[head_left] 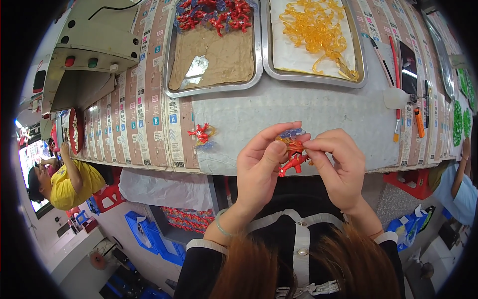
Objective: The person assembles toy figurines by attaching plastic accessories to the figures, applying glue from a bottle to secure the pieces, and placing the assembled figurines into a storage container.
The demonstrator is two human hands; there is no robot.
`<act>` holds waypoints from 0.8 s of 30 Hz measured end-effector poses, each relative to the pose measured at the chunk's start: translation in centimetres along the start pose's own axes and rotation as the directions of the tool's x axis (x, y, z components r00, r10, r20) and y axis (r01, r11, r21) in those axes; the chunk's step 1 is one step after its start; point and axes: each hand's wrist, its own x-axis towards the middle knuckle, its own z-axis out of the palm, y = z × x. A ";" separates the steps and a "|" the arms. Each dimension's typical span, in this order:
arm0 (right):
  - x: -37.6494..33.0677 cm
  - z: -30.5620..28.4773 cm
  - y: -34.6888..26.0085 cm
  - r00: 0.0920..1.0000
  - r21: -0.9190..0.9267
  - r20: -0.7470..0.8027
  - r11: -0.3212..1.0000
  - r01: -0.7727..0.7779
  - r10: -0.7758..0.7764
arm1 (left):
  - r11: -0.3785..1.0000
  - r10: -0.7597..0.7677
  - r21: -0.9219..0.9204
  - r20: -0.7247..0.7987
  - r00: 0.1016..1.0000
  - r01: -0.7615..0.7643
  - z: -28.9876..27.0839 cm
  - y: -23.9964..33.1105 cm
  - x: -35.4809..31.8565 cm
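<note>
Noted first, left of the left hand, a loose red figure (200, 133) with clear blue and yellow parts, lying at the edge of a grey sheet (224, 114); judged open to a knock from a leftward sweep of the wrist. Saw, beyond and left of the hands, a metal tray (257, 55) with red-and-blue figures (219, 15) heaped at its far end.

Found the left hand (264, 162) half curled, thumb and forefinger almost together around the upper part of the held red figure (295, 162). Located that figure between both hands, raised by the table's near edge, with a clear blue piece (291, 133) uppermost. Judged a drop past the edge possible from a loosened fingertip hold, and a bent or snapped thin part from too hard a pull between the hands.

Found the right hand (341, 164) angled in from the lower right, thumb and forefinger pinched at the figure's side, other fingers folded. Could not tell the exact part under that pinch. Saw, straight beyond the hands, a second tray (362, 60) of clear yellow parts (313, 25); farther right, an orange-handled tool (419, 122).
</note>
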 end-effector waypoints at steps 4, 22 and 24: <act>0.3 -0.4 0.1 0.997 -0.081 0.044 0.994 0.070 -0.067 | 1.000 -0.003 0.017 -0.014 1.000 0.003 0.1 0.4 0.0; -0.1 -0.3 0.7 0.992 -0.123 0.046 0.985 0.120 -0.115 | 0.997 -0.061 -0.065 -0.153 0.986 0.051 1.0 -0.1 0.4; 0.1 -0.5 0.6 0.991 -0.127 0.064 0.984 0.123 -0.116 | 0.995 -0.082 -0.062 -0.161 0.984 0.073 1.0 0.0 0.4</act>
